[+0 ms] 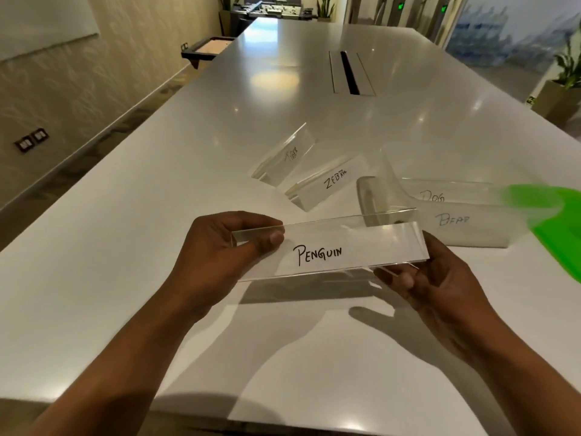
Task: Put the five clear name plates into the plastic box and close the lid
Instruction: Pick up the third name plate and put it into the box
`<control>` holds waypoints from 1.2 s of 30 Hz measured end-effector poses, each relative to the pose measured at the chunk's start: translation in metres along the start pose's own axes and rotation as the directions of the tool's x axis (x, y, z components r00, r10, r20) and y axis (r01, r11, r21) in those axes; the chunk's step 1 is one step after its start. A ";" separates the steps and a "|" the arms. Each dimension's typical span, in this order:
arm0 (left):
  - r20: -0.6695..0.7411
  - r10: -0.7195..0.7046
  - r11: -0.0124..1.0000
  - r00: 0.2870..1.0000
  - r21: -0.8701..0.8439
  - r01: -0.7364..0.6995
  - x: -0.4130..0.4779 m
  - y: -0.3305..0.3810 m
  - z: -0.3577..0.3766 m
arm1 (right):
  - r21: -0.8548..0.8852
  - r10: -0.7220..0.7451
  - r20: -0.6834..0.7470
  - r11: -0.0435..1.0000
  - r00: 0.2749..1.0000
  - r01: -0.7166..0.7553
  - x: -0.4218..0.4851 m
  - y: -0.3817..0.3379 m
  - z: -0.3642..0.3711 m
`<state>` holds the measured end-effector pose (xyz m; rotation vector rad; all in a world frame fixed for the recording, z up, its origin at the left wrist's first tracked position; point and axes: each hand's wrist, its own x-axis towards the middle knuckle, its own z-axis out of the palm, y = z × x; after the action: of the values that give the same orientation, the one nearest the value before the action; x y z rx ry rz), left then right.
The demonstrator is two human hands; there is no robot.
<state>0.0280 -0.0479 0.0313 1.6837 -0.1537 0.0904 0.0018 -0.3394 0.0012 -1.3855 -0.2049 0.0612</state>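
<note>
Both hands, left [226,247] and right [440,278], hold the PENGUIN plate [330,250] above the table [157,199], each grip pinching one end, just left of the box [471,240]. DOG [432,196] and BEAR [452,219] lie inside the box. ZEBRA [330,180] and TIGER [286,155] stand left of it. The green lid [559,221] sits at its right.

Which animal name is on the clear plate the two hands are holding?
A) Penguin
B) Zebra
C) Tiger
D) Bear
A: the left hand and right hand grip the PENGUIN plate, while the TIGER plate and ZEBRA plate sit on the table.
</note>
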 end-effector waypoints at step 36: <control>-0.004 0.020 0.902 1.000 -0.431 -0.020 -0.030 0.011 0.024 | 0.319 -0.049 -0.162 0.943 0.986 0.099 -0.014 -0.028 0.012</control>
<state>-0.0038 -0.0716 0.0344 1.2382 -0.1766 0.0655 -0.0165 -0.3356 0.0293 -1.0450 -0.1128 -0.0708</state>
